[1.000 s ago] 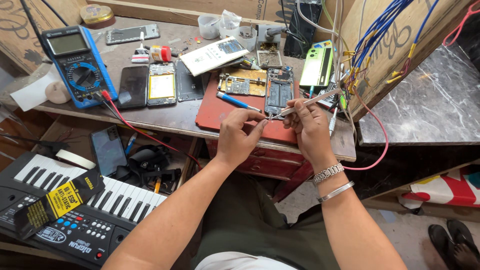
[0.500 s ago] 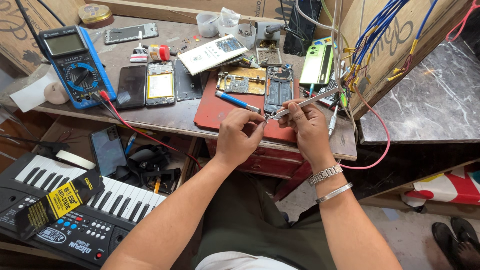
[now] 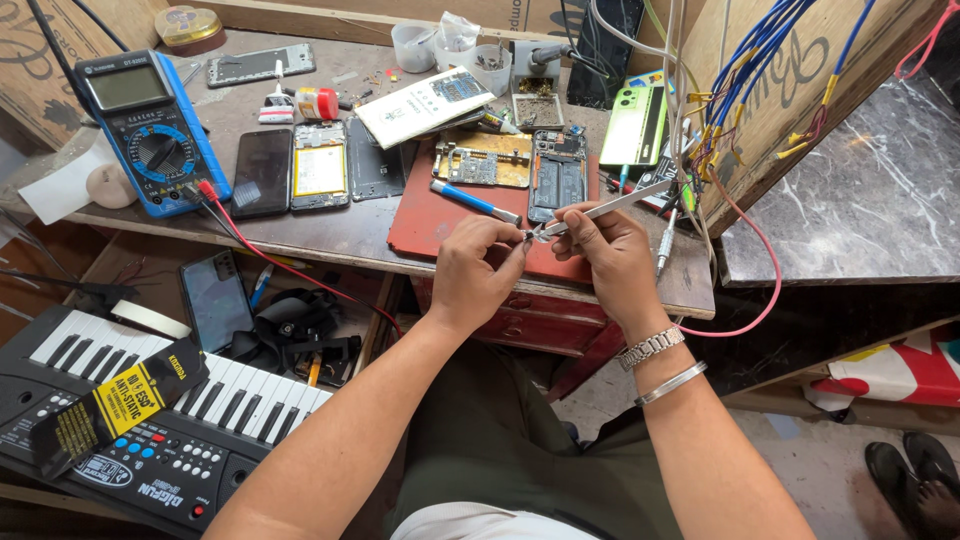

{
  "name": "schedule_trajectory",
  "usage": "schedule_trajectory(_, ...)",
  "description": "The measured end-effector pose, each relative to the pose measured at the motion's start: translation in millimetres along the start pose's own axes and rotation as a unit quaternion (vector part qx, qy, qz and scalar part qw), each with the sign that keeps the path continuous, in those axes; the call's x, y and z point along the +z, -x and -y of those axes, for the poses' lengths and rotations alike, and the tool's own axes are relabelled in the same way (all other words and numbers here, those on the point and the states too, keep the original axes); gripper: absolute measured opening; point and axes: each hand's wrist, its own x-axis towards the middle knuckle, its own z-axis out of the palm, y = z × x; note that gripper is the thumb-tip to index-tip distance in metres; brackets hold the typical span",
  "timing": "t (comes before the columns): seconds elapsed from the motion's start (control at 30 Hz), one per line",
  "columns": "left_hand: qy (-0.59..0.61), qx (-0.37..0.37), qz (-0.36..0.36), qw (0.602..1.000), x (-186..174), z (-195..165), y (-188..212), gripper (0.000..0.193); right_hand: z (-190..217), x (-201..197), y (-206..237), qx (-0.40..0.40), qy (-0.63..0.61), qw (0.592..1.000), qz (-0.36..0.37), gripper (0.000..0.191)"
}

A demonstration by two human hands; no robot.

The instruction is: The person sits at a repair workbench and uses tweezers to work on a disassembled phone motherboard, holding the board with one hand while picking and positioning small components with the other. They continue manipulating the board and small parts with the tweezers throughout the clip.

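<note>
the right hand (image 3: 605, 250) grips a pair of metal tweezers (image 3: 600, 212), fingers pinched around the shaft, with the long end slanting up to the right and the tips pointing left. the left hand (image 3: 478, 268) is curled, its thumb and forefinger pinched together right at the tweezer tips; something tiny seems to sit between them, but it is too small to make out. both hands hover just above the front edge of a red mat (image 3: 430, 215) on the wooden workbench (image 3: 330, 235).

on the mat, behind the hands, lie a blue-handled screwdriver (image 3: 474, 201), a circuit board (image 3: 482, 165) and an opened phone body (image 3: 558, 180) side by side. left of the mat three phone parts lie in a row: a dark phone (image 3: 261, 172), a frame with a yellow battery (image 3: 320, 166) and a grey back cover (image 3: 376, 168). further left stands a blue multimeter (image 3: 148, 130) with a red lead (image 3: 250, 250) trailing over the bench edge. a toy keyboard (image 3: 130, 420) sits low at the left, with a black and yellow brush (image 3: 110, 405) lying on its keys. a bundle of blue wires (image 3: 770, 60) hangs at the upper right
</note>
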Motion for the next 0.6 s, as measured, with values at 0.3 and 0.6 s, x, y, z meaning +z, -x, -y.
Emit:
schedule_trajectory(0.3, -0.013, 0.009, 0.007, 1.000, 0.0, 1.4, 1.0, 0.012, 10.9, 4.9, 5.1, 0.022, 0.066, 0.997, 0.011, 0.024)
schedule_trajectory(0.6, -0.012, 0.037, 0.014, 0.999, 0.4, 3.2, -0.1, 0.015, 6.6, 3.8, 3.5, 0.015, 0.102, 0.994, 0.023, 0.024)
